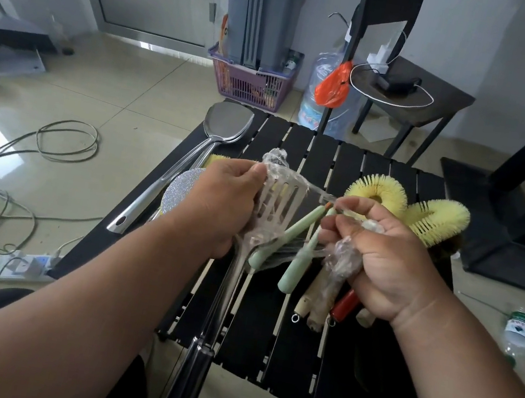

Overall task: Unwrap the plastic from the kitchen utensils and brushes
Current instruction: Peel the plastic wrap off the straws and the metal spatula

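Your left hand (218, 205) gripped the slotted spatula (274, 201); your right hand (380, 253) pinched stretched plastic wrap (295, 180) over the counter (346, 352).

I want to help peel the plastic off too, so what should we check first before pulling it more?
1. Left hand grips the slotted spatula: ok.
2. Right hand pinches the plastic wrap: ok.
3. Plastic stretched tight between both hands, ready to pull: ok.
4. Spatula head free of plastic: not ok, wrap still clings to it.
5. Green-handled tools clear of the wrap: cannot tell, strands cross them.
6. Yellow brushes out of the way on the black table: ok.
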